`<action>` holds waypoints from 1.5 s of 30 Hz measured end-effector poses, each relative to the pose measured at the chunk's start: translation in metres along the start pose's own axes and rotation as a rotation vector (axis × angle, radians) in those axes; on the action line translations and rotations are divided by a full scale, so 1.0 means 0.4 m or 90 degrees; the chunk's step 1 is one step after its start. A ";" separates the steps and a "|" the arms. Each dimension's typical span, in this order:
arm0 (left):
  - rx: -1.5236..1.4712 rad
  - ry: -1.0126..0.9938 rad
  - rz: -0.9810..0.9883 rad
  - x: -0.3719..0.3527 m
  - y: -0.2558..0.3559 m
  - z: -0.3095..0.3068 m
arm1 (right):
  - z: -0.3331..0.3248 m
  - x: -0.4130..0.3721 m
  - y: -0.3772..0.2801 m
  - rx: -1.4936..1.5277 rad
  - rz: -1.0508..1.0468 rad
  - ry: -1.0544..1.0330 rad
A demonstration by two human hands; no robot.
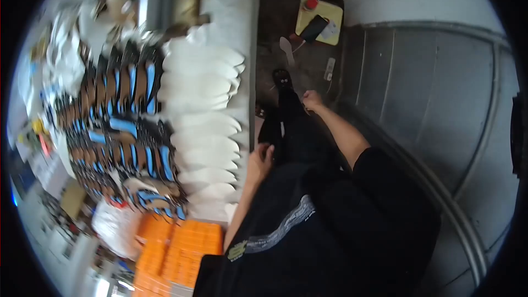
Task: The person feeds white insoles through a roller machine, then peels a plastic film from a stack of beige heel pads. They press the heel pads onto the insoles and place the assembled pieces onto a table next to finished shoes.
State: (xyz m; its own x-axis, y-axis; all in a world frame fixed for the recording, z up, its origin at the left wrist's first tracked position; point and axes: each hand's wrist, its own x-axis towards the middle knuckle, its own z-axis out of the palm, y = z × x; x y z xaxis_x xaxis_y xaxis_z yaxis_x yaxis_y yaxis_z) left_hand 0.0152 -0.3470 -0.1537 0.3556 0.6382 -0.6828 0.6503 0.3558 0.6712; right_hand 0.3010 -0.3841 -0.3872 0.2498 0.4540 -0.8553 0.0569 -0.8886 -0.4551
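My left hand (262, 159) is beside the edge of the worktable (252, 77), over my dark trousers. Its fingers are loosely bent and apart, and nothing shows in them. Farther forward, my right hand (312, 100) is closed near my leg; whatever it may hold is hidden. To the left of my left hand, white insole-shaped pieces (206, 146) lie overlapping in rows on the table. Beyond them are rows of dark shoe parts (148, 85) with blue and brown surfaces.
Orange blocks (192, 245) and a white plastic bag (113, 225) are at lower left. A yellow stool (302, 19) bears a black phone-like object (314, 28) and a red item (311, 4). A power strip (330, 69) is nearby. Metal rails (467, 225) line the grey wall at right.
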 end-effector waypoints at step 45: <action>0.049 0.178 0.455 0.022 0.443 -0.079 | -0.463 -0.597 -0.743 -0.271 -0.416 -0.075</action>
State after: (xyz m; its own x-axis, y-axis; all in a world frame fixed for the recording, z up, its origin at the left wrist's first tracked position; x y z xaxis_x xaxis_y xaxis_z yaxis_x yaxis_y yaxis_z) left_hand 0.1123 -0.2566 -0.0316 0.5304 0.8476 0.0141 0.3748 -0.2494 0.8929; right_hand 0.4034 -0.2404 -0.0018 -0.0647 0.8754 -0.4790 0.5280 -0.3773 -0.7608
